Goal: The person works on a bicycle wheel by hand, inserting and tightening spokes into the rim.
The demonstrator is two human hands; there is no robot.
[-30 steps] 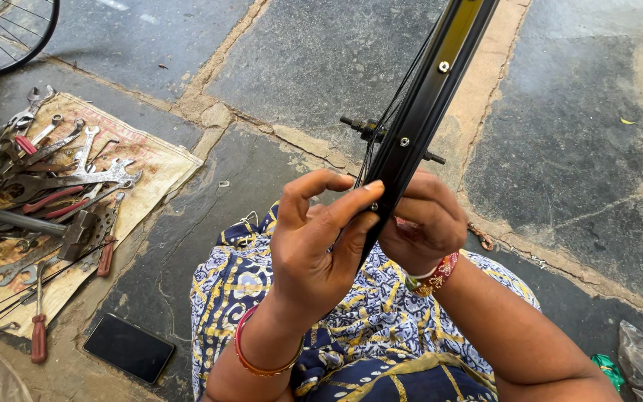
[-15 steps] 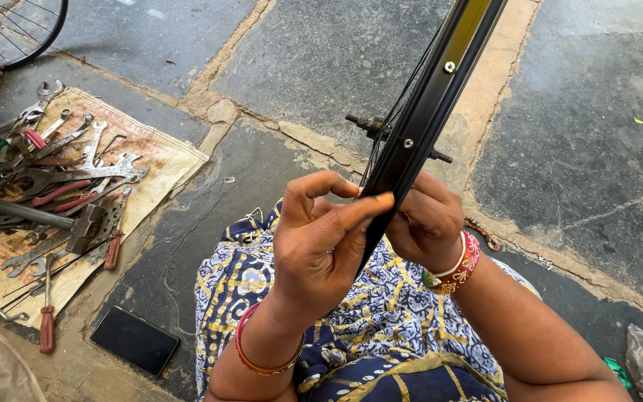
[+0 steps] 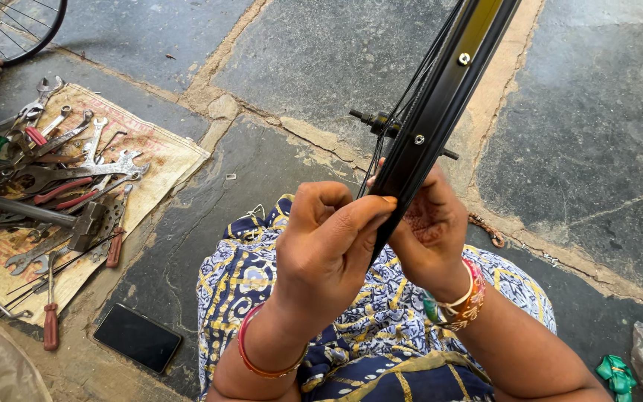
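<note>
Right now I have the bicycle wheel rim (image 3: 440, 97) standing edge-on in front of me, its lower part caught between both hands above my lap. Its long line runs from down near my wrists up and away to the right, leaving the top of the view, so everything I do happens at the near, low end while the rest of the rim leans off beyond reach.

My left hand (image 3: 329, 246) is closed against the left face of the rim, thumb and forefinger pinched at the edge, though I cannot tell whether something small is held between them. My right hand (image 3: 429, 231) cups the opposite face from behind, fingers curled round, with bangles at the wrist. The two hands are close together, parted only by the rim itself, and neither is clearly nearer to it; both are touching it.

Just above the hands the hub axle (image 3: 381, 123) sticks out crosswise, left and right of the rim, and thin spokes (image 3: 411, 89) fan up beside it.

Well apart, down to my left, a cloth (image 3: 165, 160) on the stone floor carries spanners (image 3: 94, 141) and a red-handled screwdriver (image 3: 50, 327), and a dark phone (image 3: 137, 339) lies near it.
</note>
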